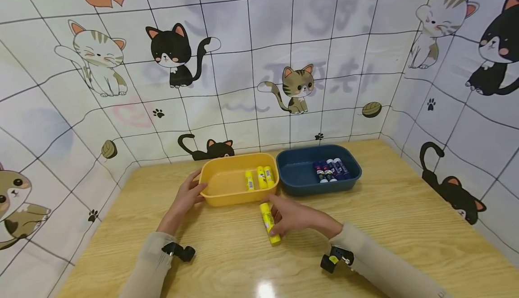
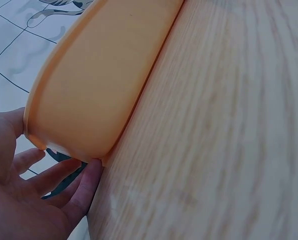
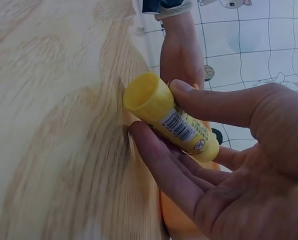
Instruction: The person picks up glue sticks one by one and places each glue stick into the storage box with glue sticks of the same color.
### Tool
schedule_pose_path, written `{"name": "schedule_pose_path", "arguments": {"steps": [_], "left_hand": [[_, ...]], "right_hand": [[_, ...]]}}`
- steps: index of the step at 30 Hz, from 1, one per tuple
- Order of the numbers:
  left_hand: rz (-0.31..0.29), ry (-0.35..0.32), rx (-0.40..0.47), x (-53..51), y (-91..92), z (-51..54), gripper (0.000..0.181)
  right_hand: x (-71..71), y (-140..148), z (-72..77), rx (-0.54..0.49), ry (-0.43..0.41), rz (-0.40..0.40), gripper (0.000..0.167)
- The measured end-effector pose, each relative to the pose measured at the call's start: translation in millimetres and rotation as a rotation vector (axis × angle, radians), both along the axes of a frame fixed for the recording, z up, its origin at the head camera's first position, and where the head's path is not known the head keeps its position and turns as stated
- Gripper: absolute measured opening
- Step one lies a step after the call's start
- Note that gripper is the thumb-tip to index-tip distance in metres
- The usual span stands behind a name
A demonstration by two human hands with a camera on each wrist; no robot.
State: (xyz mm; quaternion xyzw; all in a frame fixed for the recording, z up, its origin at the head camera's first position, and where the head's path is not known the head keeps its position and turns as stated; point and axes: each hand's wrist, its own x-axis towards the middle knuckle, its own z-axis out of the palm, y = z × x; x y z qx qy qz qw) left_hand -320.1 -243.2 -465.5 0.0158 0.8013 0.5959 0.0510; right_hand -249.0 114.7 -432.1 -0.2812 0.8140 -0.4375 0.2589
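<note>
My right hand [image 1: 289, 217] pinches a yellow glue stick [image 1: 268, 223] between thumb and fingers, just in front of the yellow tray [image 1: 227, 200]. In the right wrist view the glue stick [image 3: 181, 125] shows a barcode label, and its yellow round end faces the camera. Three more yellow glue sticks [image 1: 261, 178] lie in the right part of that tray. My left hand [image 1: 188, 194] holds the tray's left end. Seen from the left wrist, one digit lies at the rim and other fingertips [image 2: 92, 167] touch the outer wall low down.
A dark blue tray [image 1: 296, 190] stands close against the yellow one on its right, with several dark blue and white sticks [image 1: 331, 170] inside. Both trays are near the back of the wooden table [image 1: 219, 253]. Cat-patterned walls [image 1: 235, 77] enclose the back and sides.
</note>
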Motion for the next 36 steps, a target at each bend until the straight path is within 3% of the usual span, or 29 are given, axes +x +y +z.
{"name": "schedule_pose_path", "arguments": {"steps": [3,7,17,29,36], "left_hand": [[-0.004,0.01,0.006,0.8,-0.6,0.9,0.064],[-0.019,0.018,0.01,-0.3,0.2,3.3,0.065],[-0.027,0.017,-0.004,-4.4,2.3,0.3,0.066],[-0.01,0.021,-0.011,0.6,-0.2,0.3,0.065],[-0.007,0.027,0.002,1.2,-2.3,-2.6,0.064]], "right_hand": [[1.4,-1.3,2.1,-0.001,0.041,0.022,0.08],[3.0,-2.4,8.0,-0.001,0.067,-0.01,0.081],[-1.2,-3.0,39.5,-0.038,0.126,-0.073,0.083],[-31.4,-24.7,87.2,-0.092,0.178,-0.088,0.083],[-51.7,-44.3,101.8,-0.142,0.122,-0.089,0.081]]}}
